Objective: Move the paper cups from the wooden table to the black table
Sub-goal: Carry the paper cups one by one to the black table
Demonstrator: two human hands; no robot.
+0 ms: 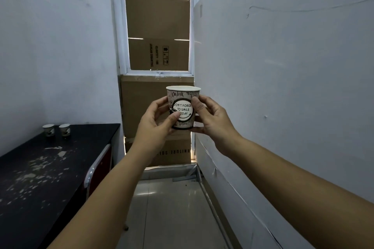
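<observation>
Standing at the far left, the black table (60,168) already carries two paper cups (56,130) near its back edge. Further right, a printed cup (183,107) is held upright in mid-air, rim up, pinched between the left hand (155,125) and the right hand (212,121). The table lies down and leftward of the grip, so the left hand is judged nearer.

the held cup (183,107) is pale beige with black scribbled lettering and a white circle ringed in black. the table (30,178) is black, flecked with whitish scuffs. two cups (56,130) on it look white with dark prints, perhaps matching. brown cardboard boxes (157,18); white walls (283,66).
</observation>
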